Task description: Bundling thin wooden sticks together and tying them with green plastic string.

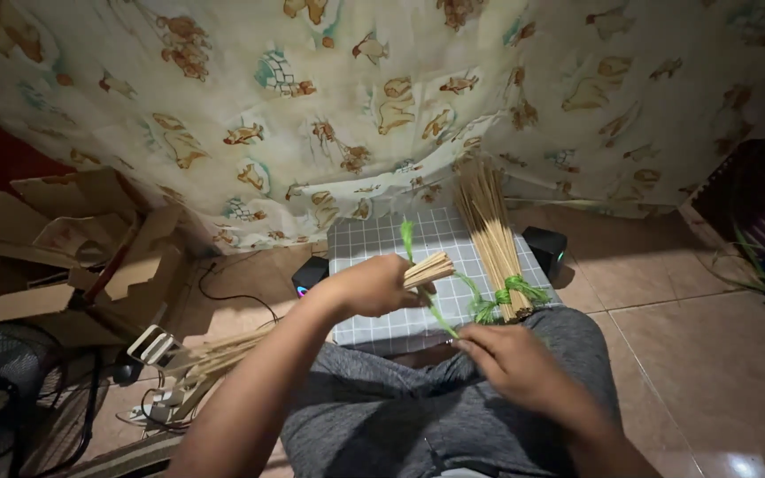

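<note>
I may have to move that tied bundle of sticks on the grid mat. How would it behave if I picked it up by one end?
The tied bundle would probably lift as one fairly stiff, light piece, since a green strip binds it near one end. The far ends splay out, so they would likely fan or sag apart. Loose sticks might slip out, as only one tie shows.

Dim indoor shot, warm cast. Light strongest on the pale animal-print cloth (382, 97) up top and the tan floor tiles (710, 354) at right, faint glare at bottom right. Left side with the brown cardboard boxes (64, 257) falls into shadow. Wide-angle bending at edges. Slightly soft overall, corners near black.
</note>
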